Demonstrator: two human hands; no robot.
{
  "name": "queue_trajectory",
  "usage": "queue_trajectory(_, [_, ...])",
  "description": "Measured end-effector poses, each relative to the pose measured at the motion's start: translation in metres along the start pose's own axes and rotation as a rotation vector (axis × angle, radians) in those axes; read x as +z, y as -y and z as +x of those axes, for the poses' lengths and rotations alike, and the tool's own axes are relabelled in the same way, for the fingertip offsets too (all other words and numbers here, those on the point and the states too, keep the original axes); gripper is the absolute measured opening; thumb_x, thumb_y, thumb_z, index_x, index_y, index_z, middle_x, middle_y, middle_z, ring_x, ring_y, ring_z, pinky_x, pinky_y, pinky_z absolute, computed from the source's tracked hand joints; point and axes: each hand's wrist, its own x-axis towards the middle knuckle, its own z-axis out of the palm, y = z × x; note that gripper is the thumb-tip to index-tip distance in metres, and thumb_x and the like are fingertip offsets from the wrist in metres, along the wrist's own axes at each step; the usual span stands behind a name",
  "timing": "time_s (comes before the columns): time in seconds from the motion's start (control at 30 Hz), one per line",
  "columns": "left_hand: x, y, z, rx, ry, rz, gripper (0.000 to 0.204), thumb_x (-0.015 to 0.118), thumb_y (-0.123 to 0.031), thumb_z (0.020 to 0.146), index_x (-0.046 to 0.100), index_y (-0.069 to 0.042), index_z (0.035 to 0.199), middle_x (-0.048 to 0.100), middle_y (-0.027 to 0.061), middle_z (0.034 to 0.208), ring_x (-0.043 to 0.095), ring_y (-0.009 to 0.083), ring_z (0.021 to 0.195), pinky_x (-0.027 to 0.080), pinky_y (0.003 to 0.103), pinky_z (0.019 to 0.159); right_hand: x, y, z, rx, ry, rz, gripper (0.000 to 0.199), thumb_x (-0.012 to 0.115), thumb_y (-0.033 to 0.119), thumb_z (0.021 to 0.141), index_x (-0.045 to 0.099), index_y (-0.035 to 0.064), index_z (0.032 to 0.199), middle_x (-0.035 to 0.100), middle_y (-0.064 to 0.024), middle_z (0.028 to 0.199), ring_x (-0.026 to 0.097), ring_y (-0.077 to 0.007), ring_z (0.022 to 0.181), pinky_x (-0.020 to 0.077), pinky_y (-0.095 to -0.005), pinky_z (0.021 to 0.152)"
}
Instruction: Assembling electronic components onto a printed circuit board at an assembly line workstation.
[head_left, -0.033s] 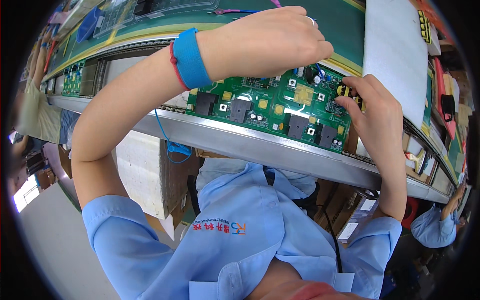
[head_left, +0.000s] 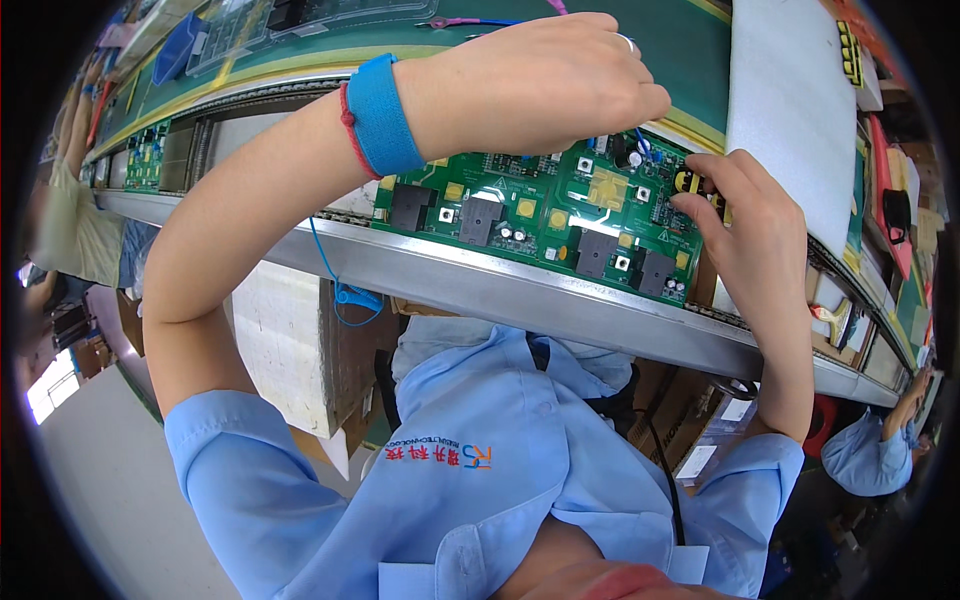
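Green circuit boards point(head_left: 560, 245) lie on the metal rail in front of me, with black block-shaped parts point(head_left: 482, 220) and yellow square pads. My left hand point(head_left: 545, 85) is above their far side, back of the hand up and fingers curled under. A blue wire point(head_left: 641, 140) shows just below its fingertips; whether they grip it is hidden. At the right end, my right hand point(head_left: 745, 210) has thumb and forefinger on either side of a yellow-and-black component point(head_left: 688, 182). A blue wrist band point(head_left: 385, 115) is on my left wrist.
A green mat point(head_left: 680, 60) with wires and a clear plastic case point(head_left: 330, 20) lies beyond the rail. White foam sheet point(head_left: 785, 120) is at the right. The metal rail edge point(head_left: 500, 275) runs in front of me. Other people point(head_left: 875, 445) are at both sides.
My left hand has shifted very slightly to the right. My right hand stays around the yellow-and-black component.
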Motion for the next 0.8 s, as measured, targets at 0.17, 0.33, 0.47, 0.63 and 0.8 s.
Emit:
queue_trajectory(0.17, [-0.004, -0.003, 0.006, 0.03, 0.063, 0.009, 0.008, 0.065, -0.012, 0.079, 0.062, -0.005, 0.083, 0.063, 0.007, 0.076, 0.064, 0.0235, 0.085, 0.044, 0.037, 0.087, 0.002, 0.001, -0.002, -0.008, -0.005, 0.001, 0.026, 0.072, 0.012, 0.076, 0.063, 0.0037, 0.099, 0.059, -0.01, 0.084, 0.062, -0.0296, 0.076, 0.0489, -0.0386, 0.064])
queue_trajectory(0.33, [-0.022, -0.003, 0.016, 0.105, 0.128, -0.091, 0.012, 0.062, -0.011, 0.084, 0.056, -0.002, 0.08, 0.06, 0.0073, 0.071, 0.058, 0.0184, 0.069, 0.042, 0.029, 0.066, 0.003, -0.002, -0.003, 0.01, -0.014, 0.016, 0.026, 0.072, 0.013, 0.076, 0.063, 0.0048, 0.099, 0.059, -0.0095, 0.085, 0.062, -0.03, 0.077, 0.0487, -0.039, 0.064])
queue_trajectory(0.47, [-0.024, -0.007, 0.018, 0.064, 0.17, -0.149, 0.008, 0.059, -0.009, 0.084, 0.054, -0.003, 0.082, 0.058, 0.0076, 0.072, 0.058, 0.0199, 0.071, 0.041, 0.031, 0.068, 0.006, -0.004, -0.002, -0.023, -0.041, 0.021, 0.025, 0.072, 0.013, 0.077, 0.063, 0.0059, 0.099, 0.06, -0.009, 0.087, 0.061, -0.031, 0.079, 0.0488, -0.0395, 0.066])
queue_trajectory(0.63, [-0.026, -0.005, 0.02, 0.015, 0.269, -0.098, 0.011, 0.058, -0.009, 0.084, 0.052, -0.003, 0.09, 0.058, 0.0083, 0.074, 0.058, 0.0213, 0.072, 0.041, 0.031, 0.069, 0.007, -0.011, -0.005, -0.071, -0.077, 0.033, 0.028, 0.071, 0.01, 0.078, 0.063, 0.0052, 0.104, 0.059, -0.0089, 0.084, 0.057, -0.0251, 0.069, 0.045, -0.0329, 0.061])
queue_trajectory(0.8, [-0.026, -0.002, 0.019, -0.006, 0.308, -0.174, 0.02, 0.058, -0.009, 0.084, 0.052, -0.001, 0.101, 0.058, 0.009, 0.08, 0.059, 0.0218, 0.075, 0.04, 0.032, 0.069, 0.004, -0.007, -0.004, -0.016, -0.024, 0.076, 0.028, 0.072, 0.007, 0.077, 0.063, 0.0044, 0.104, 0.058, -0.0087, 0.083, 0.057, -0.0229, 0.071, 0.046, -0.0312, 0.064])
